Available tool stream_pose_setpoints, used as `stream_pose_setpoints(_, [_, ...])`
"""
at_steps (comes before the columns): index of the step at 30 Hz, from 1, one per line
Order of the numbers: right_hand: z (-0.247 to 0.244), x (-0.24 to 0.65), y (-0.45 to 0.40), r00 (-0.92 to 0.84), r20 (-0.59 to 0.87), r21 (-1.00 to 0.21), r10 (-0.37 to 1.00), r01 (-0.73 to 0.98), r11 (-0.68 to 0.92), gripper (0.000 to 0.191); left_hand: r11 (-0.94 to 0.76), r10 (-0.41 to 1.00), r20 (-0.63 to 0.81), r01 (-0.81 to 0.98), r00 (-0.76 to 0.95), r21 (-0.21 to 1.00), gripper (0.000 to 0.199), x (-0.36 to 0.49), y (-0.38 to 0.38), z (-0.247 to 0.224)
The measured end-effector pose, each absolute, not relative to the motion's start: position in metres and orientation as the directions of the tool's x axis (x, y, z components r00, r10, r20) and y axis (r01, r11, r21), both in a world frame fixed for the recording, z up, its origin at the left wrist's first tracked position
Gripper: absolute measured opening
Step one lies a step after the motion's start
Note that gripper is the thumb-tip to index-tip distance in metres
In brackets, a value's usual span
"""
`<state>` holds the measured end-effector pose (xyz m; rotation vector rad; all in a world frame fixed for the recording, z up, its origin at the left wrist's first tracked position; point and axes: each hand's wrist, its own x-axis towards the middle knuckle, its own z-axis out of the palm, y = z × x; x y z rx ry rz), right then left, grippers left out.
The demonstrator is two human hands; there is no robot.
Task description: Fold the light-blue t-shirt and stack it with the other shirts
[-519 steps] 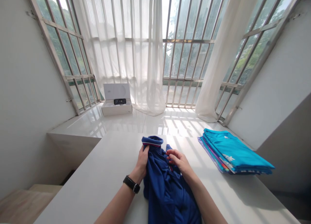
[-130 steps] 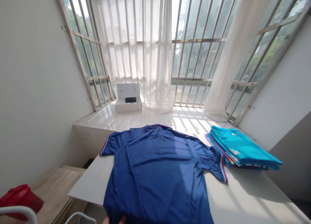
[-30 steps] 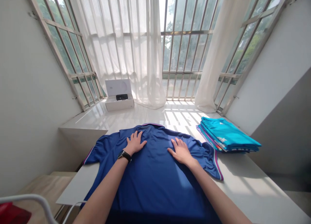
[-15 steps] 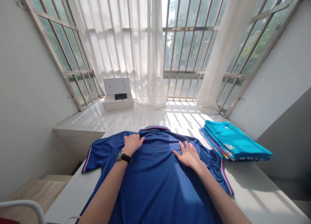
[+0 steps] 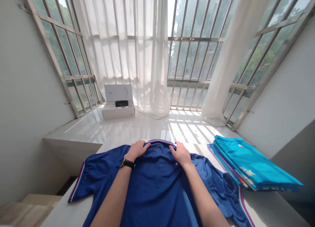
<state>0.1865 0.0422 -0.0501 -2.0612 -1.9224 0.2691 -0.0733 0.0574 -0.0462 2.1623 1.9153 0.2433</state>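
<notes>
A blue polo shirt (image 5: 157, 184) lies spread with its collar at the far end and a sleeve out to each side. Striped trim in pink and white edges the collar and sleeves. My left hand (image 5: 137, 150), with a black-strapped watch on its wrist, is at the left shoulder beside the collar. On the other side of the collar, my right hand (image 5: 181, 153) grips the shirt the same way. Both hands have their fingers over the far edge and thumbs on the near side; the fingertips are partly hidden. Creases run through the cloth between them.
Right of the shirt is a stack of folded clothes (image 5: 256, 164), bright turquoise on top. An opened white box (image 5: 118, 112) with a black object (image 5: 121, 103) inside stands on the sill at the back left. White curtains (image 5: 147, 56) hang before barred windows.
Both hands have slid forward to the collar and closer together. My right hand's spread fingers have drawn in at the shirt's edge. The camera view has shifted slightly.
</notes>
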Motion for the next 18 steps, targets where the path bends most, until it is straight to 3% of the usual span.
stream_pose_setpoints(6, [-0.053, 0.206, 0.055, 0.127, -0.135, -0.396, 0.983, 0.902, -0.171, 0.052, -0.027, 0.992, -0.109, 0.933, 0.07, 0.359, 0.068, -0.083, 0.065, -0.047])
stream_pose_setpoints(12, [-0.062, 0.211, 0.06, 0.068, -0.129, -0.582, 0.989, 0.802, -0.131, 0.044, -0.033, 0.99, -0.107, 0.879, 0.095, 0.477, 0.063, -0.072, 0.066, -0.054])
stream_pose_setpoints(18, [-0.057, 0.211, 0.06, 0.003, -0.08, -0.828, 0.997, 0.556, -0.068, 0.042, -0.106, 0.98, -0.044, 0.703, 0.193, 0.703, 0.057, -0.076, 0.069, -0.049])
